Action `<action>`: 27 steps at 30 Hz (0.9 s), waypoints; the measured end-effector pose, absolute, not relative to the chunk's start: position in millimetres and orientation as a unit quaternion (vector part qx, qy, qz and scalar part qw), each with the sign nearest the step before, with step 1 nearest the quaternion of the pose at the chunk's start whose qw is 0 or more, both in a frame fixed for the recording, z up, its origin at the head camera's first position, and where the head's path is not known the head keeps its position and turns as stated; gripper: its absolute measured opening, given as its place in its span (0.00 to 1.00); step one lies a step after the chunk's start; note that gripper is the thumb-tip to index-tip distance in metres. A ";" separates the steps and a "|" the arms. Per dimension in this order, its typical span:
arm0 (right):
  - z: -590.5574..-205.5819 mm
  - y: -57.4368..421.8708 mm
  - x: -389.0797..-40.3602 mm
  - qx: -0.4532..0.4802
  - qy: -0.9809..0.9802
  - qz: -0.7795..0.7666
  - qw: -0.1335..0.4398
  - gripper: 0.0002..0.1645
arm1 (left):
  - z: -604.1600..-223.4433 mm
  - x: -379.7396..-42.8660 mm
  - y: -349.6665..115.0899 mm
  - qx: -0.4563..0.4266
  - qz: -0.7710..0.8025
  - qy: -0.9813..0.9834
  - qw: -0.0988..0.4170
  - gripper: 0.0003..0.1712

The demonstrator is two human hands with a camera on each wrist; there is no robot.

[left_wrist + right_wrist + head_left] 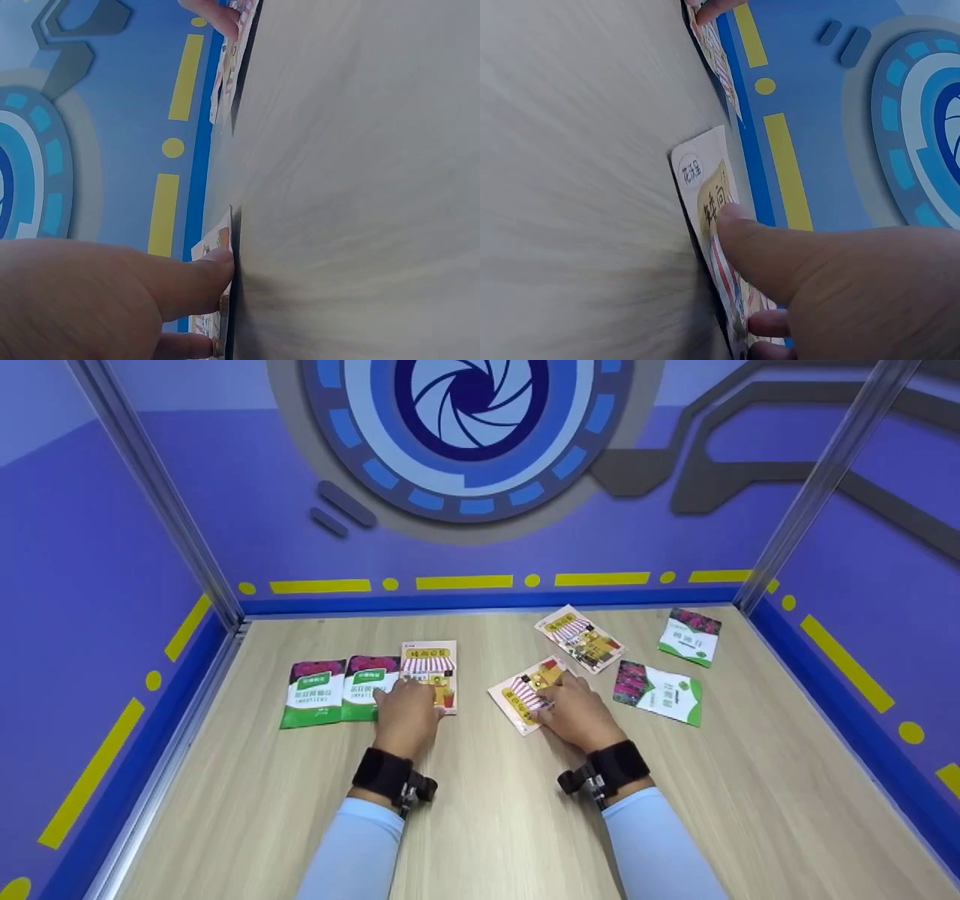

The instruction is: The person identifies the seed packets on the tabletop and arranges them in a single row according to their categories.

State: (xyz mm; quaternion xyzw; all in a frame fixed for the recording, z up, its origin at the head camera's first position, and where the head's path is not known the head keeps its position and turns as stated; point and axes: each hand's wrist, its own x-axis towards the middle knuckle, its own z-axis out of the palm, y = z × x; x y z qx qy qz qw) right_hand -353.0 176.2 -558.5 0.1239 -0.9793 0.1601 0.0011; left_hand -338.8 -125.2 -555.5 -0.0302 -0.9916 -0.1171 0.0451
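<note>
Packets [313, 696], which I'm apparently lining up, are lying between purple walls [90, 585] on a pale desk [487, 817]. My left hand [409, 716] is touching the row's end packet [428, 661], gripping or not I cannot tell; my right hand [585, 716] is pinching its askew twin [516, 703], probably needing straightening next.

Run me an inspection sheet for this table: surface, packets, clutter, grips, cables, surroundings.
Surface: pale wood-grain tabletop.
Packets: four green-and-white packets and three cream packets; three in a row at left, four at differing angles at right.
Clutter: nothing seen.
Left grip: touches the left row's cream packet.
Right grip: touches the nearer right-hand cream packet.
Cables: nothing seen on the surface.
Surroundings: blue-purple walls with yellow dashes; metal corner posts.
</note>
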 end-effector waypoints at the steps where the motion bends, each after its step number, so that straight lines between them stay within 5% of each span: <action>1: -558.4 176.5 -353.7 0.124 -0.979 0.160 0.010 0.27 | -555.5 -338.9 -125.0 -0.029 -0.117 -0.992 0.042 0.18; 20: -557.5 205.5 -360.3 0.125 -0.974 0.187 0.018 0.17 | -550.2 -338.5 -124.4 -0.041 -0.123 -0.991 0.017 0.27; 27: -558.2 218.4 -364.7 0.125 -0.965 0.233 0.007 0.25 | -552.0 -340.3 -124.0 -0.024 -0.146 -0.989 0.011 0.27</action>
